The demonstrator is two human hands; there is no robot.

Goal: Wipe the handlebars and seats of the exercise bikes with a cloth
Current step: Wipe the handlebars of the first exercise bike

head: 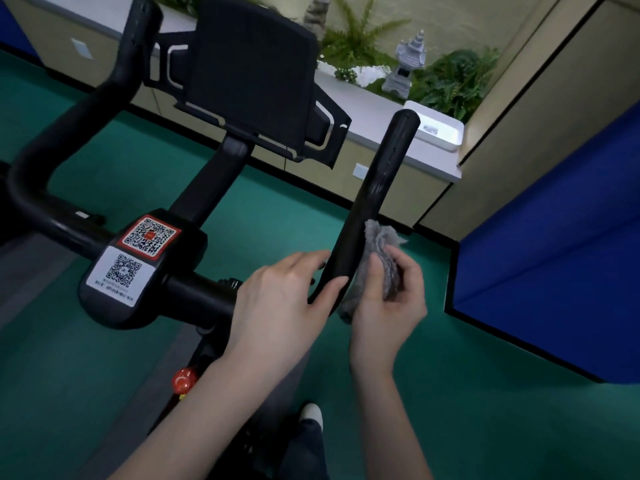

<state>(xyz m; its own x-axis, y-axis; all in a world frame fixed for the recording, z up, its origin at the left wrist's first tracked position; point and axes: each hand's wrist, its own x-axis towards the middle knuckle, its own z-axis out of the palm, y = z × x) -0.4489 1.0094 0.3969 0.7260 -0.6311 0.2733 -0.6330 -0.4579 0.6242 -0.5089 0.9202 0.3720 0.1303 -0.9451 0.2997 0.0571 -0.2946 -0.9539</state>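
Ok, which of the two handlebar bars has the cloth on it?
The right bar: the right hand holds the grey cloth against it. The left bar has nothing on it.

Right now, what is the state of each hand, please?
Left hand: holds the handlebar between thumb and fingers.
Right hand: grips the cloth, pressed against the handlebar.

Left hand (280, 299), right hand (386, 301): fingers curled

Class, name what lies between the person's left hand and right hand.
In the head view: the black handlebar, then the grey cloth held by the right hand.
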